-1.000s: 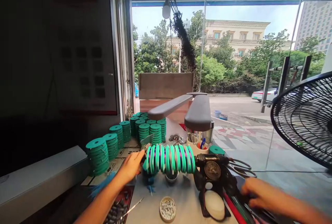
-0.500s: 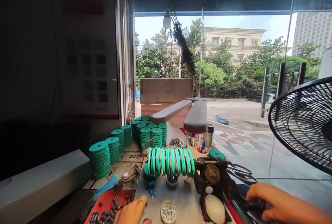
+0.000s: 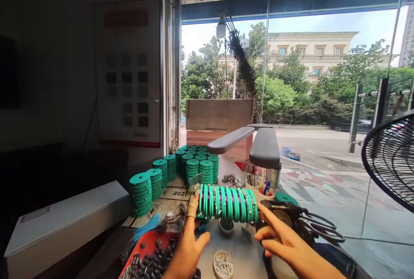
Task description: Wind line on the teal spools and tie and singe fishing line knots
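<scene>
A row of green discs (image 3: 228, 203), like thin spools with thread or line wound on them, is mounted sideways on a dark machine (image 3: 281, 210). At the row's left end is my left hand (image 3: 189, 242), its yellow-wrapped index finger against the end disc and its thumb spread away. My right hand (image 3: 280, 238) reaches the right end, fingers stretched out, a fingertip at the last disc. Whether either fingertip presses on the discs I cannot tell. Below the row lie a round dish of small pale pieces (image 3: 223, 265) and a small bowl (image 3: 226, 227).
Left of my left hand, a red tray (image 3: 145, 242) holds many dark cylindrical pieces. Stacks of green spools (image 3: 140, 192) stand at the back left. A grey two-armed lamp (image 3: 264, 145) hangs over the table. Scissors (image 3: 323, 225) lie right of the machine; a black fan (image 3: 391, 162) stands further right.
My left hand has risen from the red tray to the left end of the discs. My right hand has come in from the right to their other end. The view has turned left.
</scene>
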`<state>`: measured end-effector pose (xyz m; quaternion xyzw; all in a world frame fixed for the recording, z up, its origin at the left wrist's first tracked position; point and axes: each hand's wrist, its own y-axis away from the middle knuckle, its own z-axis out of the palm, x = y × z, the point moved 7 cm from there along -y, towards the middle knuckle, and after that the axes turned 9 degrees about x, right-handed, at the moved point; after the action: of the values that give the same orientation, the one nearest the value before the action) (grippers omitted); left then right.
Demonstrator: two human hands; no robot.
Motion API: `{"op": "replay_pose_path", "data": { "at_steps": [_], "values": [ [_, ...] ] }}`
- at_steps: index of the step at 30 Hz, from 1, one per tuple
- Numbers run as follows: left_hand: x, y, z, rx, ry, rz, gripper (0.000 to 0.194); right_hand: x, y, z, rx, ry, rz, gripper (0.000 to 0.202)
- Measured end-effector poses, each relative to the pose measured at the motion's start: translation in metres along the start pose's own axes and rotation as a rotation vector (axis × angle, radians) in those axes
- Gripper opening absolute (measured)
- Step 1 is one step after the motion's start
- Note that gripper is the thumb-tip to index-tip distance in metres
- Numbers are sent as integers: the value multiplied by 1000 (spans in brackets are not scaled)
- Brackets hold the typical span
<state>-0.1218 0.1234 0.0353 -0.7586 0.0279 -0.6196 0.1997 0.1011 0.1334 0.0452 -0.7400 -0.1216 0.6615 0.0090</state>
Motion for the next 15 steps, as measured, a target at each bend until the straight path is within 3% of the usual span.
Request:
{"op": "replay_pose_path", "data": {
  "at_steps": [4,6,11,15],
  "values": [
    [-5,-1,-10,18,60,-15,76,-14,-3,13,-49,20,-24,79],
    [-4,-1,-16,26,43,-7,74,-25,-4,13,-60,168,-72,75],
    [8,-5,-24,65,42,34,73,-67,-1,-14,198,586,-387,43],
    [5,-8,-29,77,80,38,69,-93,-4,-10,181,595,-563,28]
  ]
}}
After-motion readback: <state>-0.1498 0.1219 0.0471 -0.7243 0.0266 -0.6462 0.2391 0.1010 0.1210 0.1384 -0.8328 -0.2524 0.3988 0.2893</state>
